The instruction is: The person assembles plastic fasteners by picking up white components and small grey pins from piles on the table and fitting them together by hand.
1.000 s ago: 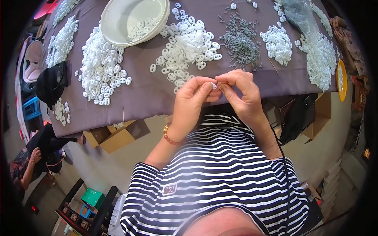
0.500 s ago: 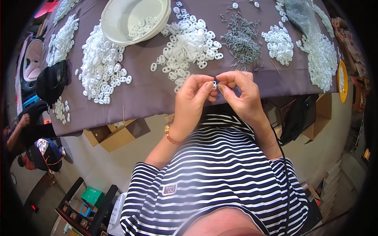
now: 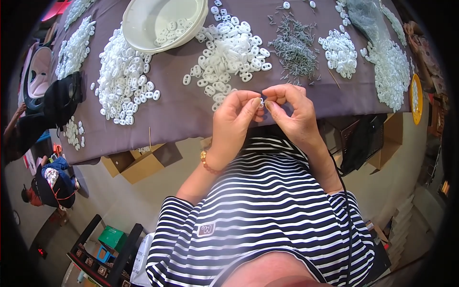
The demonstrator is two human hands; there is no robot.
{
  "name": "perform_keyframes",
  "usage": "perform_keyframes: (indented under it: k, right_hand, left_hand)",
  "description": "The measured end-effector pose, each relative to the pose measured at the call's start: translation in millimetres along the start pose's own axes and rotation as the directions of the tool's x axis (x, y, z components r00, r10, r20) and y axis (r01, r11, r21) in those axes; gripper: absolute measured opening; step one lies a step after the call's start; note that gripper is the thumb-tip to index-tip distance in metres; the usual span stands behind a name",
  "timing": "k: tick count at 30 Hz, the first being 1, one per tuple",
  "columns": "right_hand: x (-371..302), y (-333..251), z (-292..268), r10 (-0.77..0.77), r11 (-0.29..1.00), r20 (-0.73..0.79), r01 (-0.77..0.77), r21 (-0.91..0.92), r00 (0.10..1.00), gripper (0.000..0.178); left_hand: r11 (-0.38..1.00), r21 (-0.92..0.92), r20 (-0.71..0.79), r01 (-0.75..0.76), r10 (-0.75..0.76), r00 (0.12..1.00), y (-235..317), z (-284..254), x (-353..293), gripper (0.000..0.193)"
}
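Both my hands meet in front of my chest at the table's near edge. My left hand [image 3: 240,109] pinches a small white oval plastic piece with two holes [image 3: 261,102] between thumb and fingers. My right hand [image 3: 292,109] has its thumb and fingertips curled against the right side of that piece; anything tiny between them is hidden. Just beyond my hands lies a heap of similar white two-hole pieces [image 3: 229,52]. Farther right is a pile of small grey spring-like parts [image 3: 297,48], followed by a smaller heap of white pieces [image 3: 339,53].
A cream basin [image 3: 138,44] with some white pieces stands at the back left. Beside it spreads another white heap [image 3: 122,81]. A clear bag [image 3: 366,21], more white pieces [image 3: 389,71] and a yellow tray [image 3: 415,117] are right. Cardboard boxes [image 3: 138,165] sit below the table. People are at left.
My hands stay almost in place, with the white piece turned slightly between the fingertips. At the far left, a person has shifted position.
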State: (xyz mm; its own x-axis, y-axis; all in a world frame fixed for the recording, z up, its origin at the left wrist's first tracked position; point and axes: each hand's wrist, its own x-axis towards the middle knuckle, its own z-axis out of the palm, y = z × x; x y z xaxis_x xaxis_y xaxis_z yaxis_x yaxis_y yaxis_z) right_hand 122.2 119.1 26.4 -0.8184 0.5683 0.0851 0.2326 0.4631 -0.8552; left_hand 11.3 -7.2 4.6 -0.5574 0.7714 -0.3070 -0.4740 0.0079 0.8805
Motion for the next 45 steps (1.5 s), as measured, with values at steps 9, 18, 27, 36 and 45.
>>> perform_keyframes:
  k: [9,18,27,36,45]
  right_hand:
    - [-2,7,6,-0.029,0.999,-0.012,0.030,0.013,1.000,0.021]
    - [-2,3,1,0.126,0.969,0.034,-0.130,0.208,0.991,0.016]
    - [-1,3,0,0.002,0.999,0.018,-0.002,-0.033,1.000,0.003]
    - [-3,5,6,0.030,0.999,0.025,-0.030,-0.031,0.999,0.004]
    - [-4,3,0,0.051,0.999,0.012,-0.051,-0.005,0.999,0.006]
  left_hand:
    - [0.976,0.208,-0.070,-0.069,0.085,0.994,-4,7,-2,0.013]
    - [0.999,-0.036,-0.036,-0.002,0.001,0.999,-1,5,-3,0.015]
    - [1.000,-0.009,-0.034,0.019,-0.020,0.999,-1,4,-3,0.015]
    - [1.000,0.001,-0.061,-0.018,0.019,0.998,-3,5,-4,0.015]
    - [0.999,-0.033,-0.062,-0.034,0.032,0.998,-6,3,-4,0.015]
